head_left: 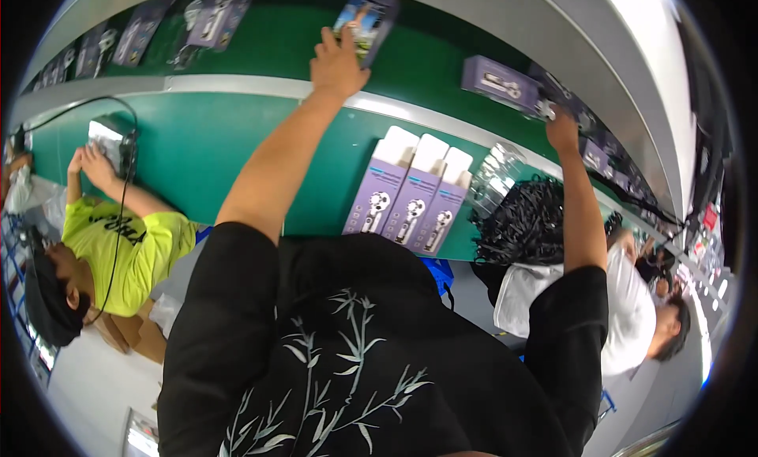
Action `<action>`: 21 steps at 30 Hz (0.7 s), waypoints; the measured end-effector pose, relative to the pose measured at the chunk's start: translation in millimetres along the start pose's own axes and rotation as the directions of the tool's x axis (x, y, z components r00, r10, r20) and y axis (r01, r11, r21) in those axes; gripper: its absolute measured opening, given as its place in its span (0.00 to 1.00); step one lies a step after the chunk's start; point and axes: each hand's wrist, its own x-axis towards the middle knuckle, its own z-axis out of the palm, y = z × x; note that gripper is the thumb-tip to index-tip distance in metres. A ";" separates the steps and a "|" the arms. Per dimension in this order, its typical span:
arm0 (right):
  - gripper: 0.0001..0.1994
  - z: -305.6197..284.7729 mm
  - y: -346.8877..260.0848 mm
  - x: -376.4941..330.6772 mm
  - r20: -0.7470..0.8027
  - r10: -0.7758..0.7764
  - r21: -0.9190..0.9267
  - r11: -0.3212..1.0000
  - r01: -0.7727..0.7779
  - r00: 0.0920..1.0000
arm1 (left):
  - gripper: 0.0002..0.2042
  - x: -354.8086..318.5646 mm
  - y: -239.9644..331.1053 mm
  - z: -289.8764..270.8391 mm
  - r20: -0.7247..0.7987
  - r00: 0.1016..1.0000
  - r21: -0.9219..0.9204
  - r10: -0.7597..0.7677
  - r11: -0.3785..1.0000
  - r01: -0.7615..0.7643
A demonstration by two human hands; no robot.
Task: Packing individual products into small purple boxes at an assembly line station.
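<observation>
My left hand (339, 66) reaches far across the bench, its fingers spread over a purple printed box (371, 19) on the dark green belt (284, 31). Over to the right, my right hand (563, 131) is at the belt's near side, against some purple boxes. Its fingers are small and partly hidden, so their grip is unclear. Closest to it lies a purple box (501, 82) on its side, with a pale device pictured on it. Between my arms, three purple cartons (407, 200) stand side by side on the green bench, their white top flaps raised.
Clear plastic trays (497, 177) and a heap of black cables (521, 220) lie right of the cartons. More purple boxes (217, 15) line the belt. At left, a person in a yellow shirt (134, 244) handles a clear-wrapped item (114, 137); another in white (628, 315) is at right.
</observation>
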 end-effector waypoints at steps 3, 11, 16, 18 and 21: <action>0.20 -22.5 -42.5 9.5 0.025 -0.054 0.067 0.996 0.052 0.998 | 0.39 -24.7 -2.4 -1.9 -0.014 0.999 -0.110 0.039 0.993 -0.040; 0.18 -60.1 -249.6 92.4 -0.170 -0.355 0.352 0.849 0.393 0.919 | 0.30 -213.6 -161.3 -51.6 0.758 0.642 -0.571 0.117 0.595 0.565; 0.18 -108.1 -471.3 137.3 -0.265 -0.611 0.350 0.660 0.665 0.746 | 0.23 -266.5 -195.9 -67.6 0.733 0.677 -0.437 -0.071 0.714 0.548; 0.19 -108.1 -544.0 169.8 -0.353 -0.621 0.327 0.619 0.714 0.700 | 0.21 -260.0 -198.8 -66.7 0.687 0.721 -0.494 -0.087 0.671 0.552; 0.22 -118.6 -622.0 215.6 -0.182 -0.542 0.347 0.746 0.569 0.820 | 0.19 -247.9 -205.0 -57.1 0.454 0.875 -0.535 -0.164 0.736 0.416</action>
